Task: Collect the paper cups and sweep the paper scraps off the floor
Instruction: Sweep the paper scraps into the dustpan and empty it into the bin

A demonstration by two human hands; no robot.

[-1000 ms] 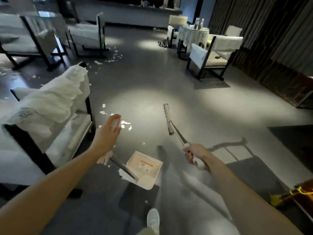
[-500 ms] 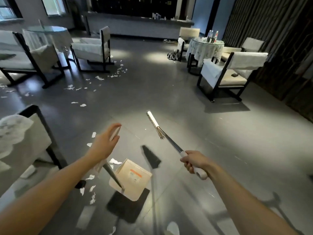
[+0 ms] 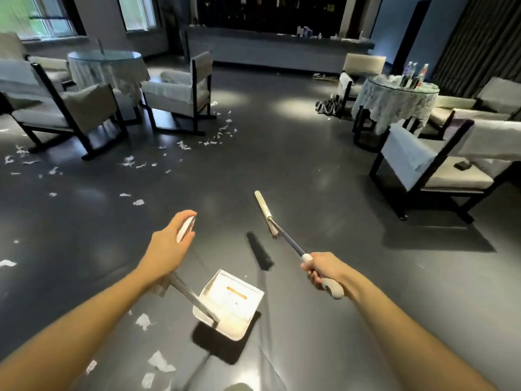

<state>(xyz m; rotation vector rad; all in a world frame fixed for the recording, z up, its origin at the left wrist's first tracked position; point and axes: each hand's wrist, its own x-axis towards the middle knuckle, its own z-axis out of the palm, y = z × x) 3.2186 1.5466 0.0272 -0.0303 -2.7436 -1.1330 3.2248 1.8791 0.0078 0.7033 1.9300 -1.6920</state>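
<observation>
My left hand (image 3: pixel 169 246) grips the white top of a long dustpan handle. The white dustpan (image 3: pixel 229 306) hangs from it just above the dark floor, its mouth facing away from me. My right hand (image 3: pixel 321 270) is closed around the pale grip of a broom (image 3: pixel 267 215), which points forward and up, its head raised off the floor. White paper scraps (image 3: pixel 132 162) lie scattered across the floor at the left, more scraps (image 3: pixel 220 134) trail by the middle armchair, and a few scraps (image 3: pixel 159 361) lie near my feet. No paper cups are visible.
Black-framed armchairs (image 3: pixel 177 94) and a round glass table (image 3: pixel 104 56) stand at the back left. Another armchair (image 3: pixel 434 170) and a cloth-covered round table (image 3: pixel 394 94) with bottles stand at the right. A long counter (image 3: pixel 276 49) closes the far end.
The view has moved forward and lifted: the draped chair at my left has left the frame and the far scraps have come into view. Both hands keep their holds; the broom head has tilted upward.
</observation>
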